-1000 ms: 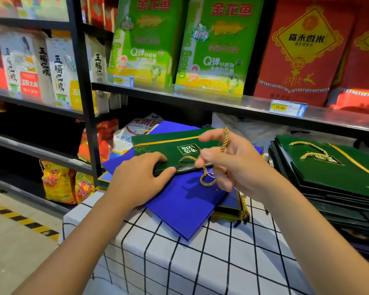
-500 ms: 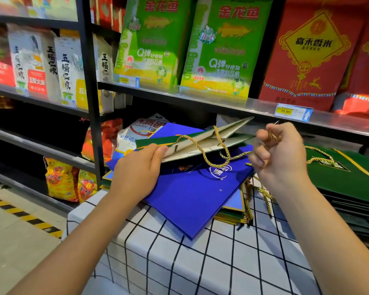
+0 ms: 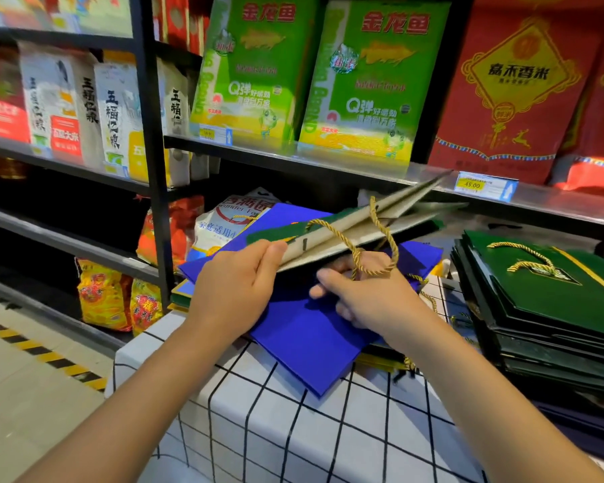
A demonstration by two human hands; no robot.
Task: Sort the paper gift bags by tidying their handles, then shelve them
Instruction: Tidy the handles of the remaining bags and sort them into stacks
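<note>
**Tucking the gold cords into the green bag**

At the centre of the frame the left hand [image 3: 238, 291] pinches the near edge of a folded green paper gift bag [image 3: 356, 228], thumb on top, lifting it so its pale inner panels gape toward the upper right. The bag hangs tilted above a blue gift bag [image 3: 304, 336] lying on the grid-patterned tablecloth [image 3: 293, 430]. Just right of centre, the right hand [image 3: 367, 301] sits under the open mouth with fingers curled around the gold rope handles [image 3: 360, 252], which loop up out of the bag and over its edge.

The step in hand looks like feeding those cords inside the mouth. To do it well, the left hand should keep the mouth spread while the right gathers both loops together and lays them flat between the panels, not twisted, so the bag closes thin. Then it can join the stack of green bags [image 3: 551, 308] at the right of the frame, squared to their edges.
</note>
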